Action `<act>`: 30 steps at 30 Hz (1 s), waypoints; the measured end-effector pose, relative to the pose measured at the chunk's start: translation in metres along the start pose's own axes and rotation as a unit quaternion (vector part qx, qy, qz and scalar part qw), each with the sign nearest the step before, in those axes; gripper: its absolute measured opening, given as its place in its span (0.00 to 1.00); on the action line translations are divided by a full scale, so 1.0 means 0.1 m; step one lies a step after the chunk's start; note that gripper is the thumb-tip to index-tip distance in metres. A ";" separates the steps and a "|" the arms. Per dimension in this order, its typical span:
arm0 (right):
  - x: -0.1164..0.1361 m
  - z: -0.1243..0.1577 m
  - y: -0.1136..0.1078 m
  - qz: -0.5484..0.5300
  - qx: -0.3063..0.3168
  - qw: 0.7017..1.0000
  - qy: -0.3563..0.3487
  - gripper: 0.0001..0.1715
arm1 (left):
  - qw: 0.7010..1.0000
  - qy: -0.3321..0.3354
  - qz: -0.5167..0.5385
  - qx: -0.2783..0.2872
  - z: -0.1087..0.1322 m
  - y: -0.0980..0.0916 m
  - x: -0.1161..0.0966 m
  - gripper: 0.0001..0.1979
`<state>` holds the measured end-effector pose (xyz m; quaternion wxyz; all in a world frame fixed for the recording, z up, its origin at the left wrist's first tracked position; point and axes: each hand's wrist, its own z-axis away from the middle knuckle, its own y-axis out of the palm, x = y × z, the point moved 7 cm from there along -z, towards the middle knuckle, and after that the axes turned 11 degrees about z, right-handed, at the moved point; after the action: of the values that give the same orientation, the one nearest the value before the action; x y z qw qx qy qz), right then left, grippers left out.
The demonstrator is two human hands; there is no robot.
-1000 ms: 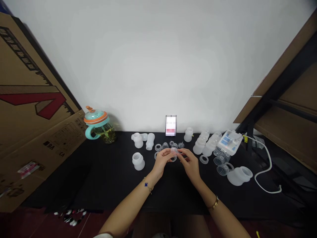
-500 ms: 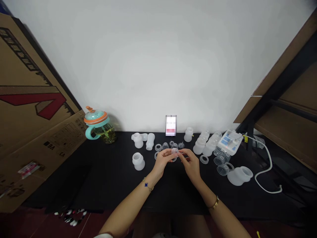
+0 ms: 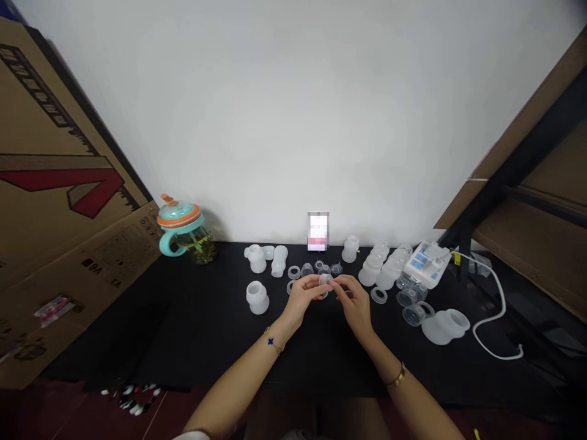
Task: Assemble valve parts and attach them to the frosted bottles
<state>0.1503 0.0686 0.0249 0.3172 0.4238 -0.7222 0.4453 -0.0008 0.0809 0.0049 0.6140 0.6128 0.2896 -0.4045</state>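
"Layout?"
"Black desk [image 3: 192, 342]; jug [image 3: 183, 227] at far left, presumably set out of the way."
"Hands?"
"Left hand [image 3: 301, 293] and right hand [image 3: 354, 300] close together, both pinching."
"Bottles?"
"White bottles [image 3: 257, 300] to both sides, likely for easy reach."
"Pinching what?"
"Clear piece [image 3: 326, 279], between them, apparently gripped from two sides for steadiness."

Teal-handled jug [image 3: 188, 235], orange-rimmed lid [image 3: 178, 214], on worktop [image 3: 192, 318] near printed cardboard box [image 3: 59, 244]. Phone [image 3: 318, 232] upright by wall [image 3: 293, 122], screen pixelated. Floor [image 3: 82, 412] dark red.
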 end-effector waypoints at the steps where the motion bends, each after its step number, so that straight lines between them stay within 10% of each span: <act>1: 0.00 0.00 0.00 -0.001 0.001 1.000 0.000 0.15 | 1.000 -0.001 0.001 0.002 0.00 0.00 0.00 0.16; 30: 0.08 0.01 0.04 -0.068 0.037 0.997 0.005 0.14 | 0.999 0.001 -0.005 0.048 -0.02 0.01 0.01 0.14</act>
<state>0.1435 0.0657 0.0293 0.3349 0.4809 -0.6732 0.4510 0.0009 0.0826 0.0047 0.5818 0.6405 0.2736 -0.4200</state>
